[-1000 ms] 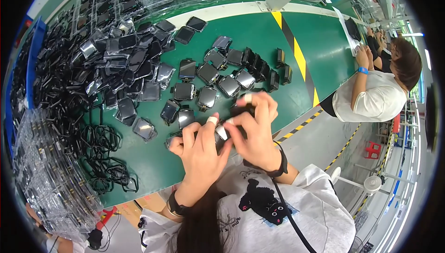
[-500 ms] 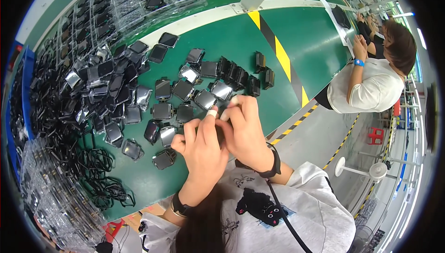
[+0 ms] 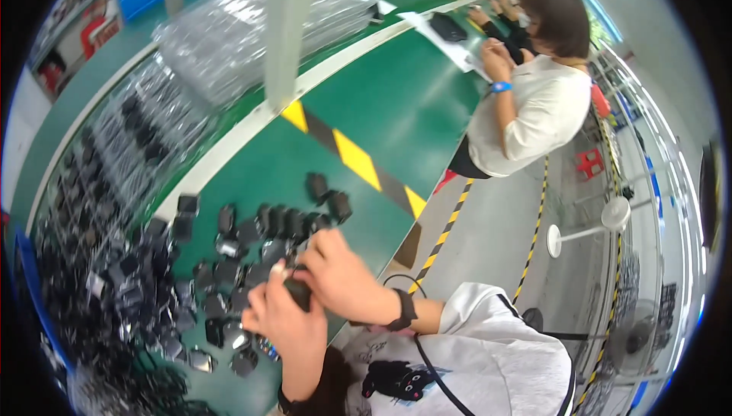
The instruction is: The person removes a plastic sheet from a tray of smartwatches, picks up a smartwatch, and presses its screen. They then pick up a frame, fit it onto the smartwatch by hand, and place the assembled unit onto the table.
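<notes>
Both of my hands are over the green bench, fingers bent in around one small dark rectangular device [image 3: 298, 292]. My left hand [image 3: 286, 323] is closed on it from the near left, thumb and fingertips at its upper end. From the right, my right hand [image 3: 345, 279] pinches the same piece, its fingertips meeting the left ones. The fingers cover much of its shape. Just beyond my hands stands a row of similar dark devices [image 3: 284, 221], with a pair [image 3: 339, 206] set apart. More glossy, rounded-square devices [image 3: 227, 272] lie left of my hands.
A large heap of dark devices [image 3: 126, 286] covers the left of the bench. Clear plastic trays [image 3: 229, 42] are stacked behind a white rail [image 3: 206, 158] and an upright post [image 3: 290, 27]. Yellow-black tape [image 3: 356, 159] crosses the bench [image 3: 389, 84]. A co-worker in white [image 3: 537, 103] stands at the far right.
My view has swung to the right and up, so the bench and devices sit lower left and the co-worker appears nearer the middle. Both hands still hold the dark device together.
</notes>
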Motion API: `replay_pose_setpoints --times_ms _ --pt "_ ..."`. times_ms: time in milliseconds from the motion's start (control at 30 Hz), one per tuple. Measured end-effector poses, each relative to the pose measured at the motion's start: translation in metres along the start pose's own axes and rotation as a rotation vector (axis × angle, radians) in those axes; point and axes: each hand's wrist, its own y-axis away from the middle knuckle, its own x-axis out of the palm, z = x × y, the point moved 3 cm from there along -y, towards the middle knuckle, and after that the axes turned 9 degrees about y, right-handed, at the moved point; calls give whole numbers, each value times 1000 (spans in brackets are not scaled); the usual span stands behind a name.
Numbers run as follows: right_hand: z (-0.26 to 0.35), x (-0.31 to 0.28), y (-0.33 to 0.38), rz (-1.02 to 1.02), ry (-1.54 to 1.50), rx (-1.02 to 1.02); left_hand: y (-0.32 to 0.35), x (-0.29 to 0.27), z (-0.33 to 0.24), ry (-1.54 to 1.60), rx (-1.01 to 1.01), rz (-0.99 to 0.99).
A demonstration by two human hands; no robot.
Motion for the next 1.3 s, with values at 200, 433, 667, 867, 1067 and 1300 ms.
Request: replay_pose_setpoints --times_ms 200,433,667,867,1067,1300 --pt "-2 6 1 28 -142 -87 -2 0 0 -29 -9 12" --pt "-16 -5 19 -103 -612 -77 -16 -8 -14 -182 37 181" --pt "-39 -21 -4 -30 -328 139 -26 6 -24 -112 31 96" --pt "-34 -12 -10 16 -115 32 -21 22 -20 -173 70 109" --pt "-44 -20 -5 -102 -450 40 -30 17 -32 -258 68 162" --pt "-98 -38 -32 -85 -310 392 -79 47 -62 -12 209 170"
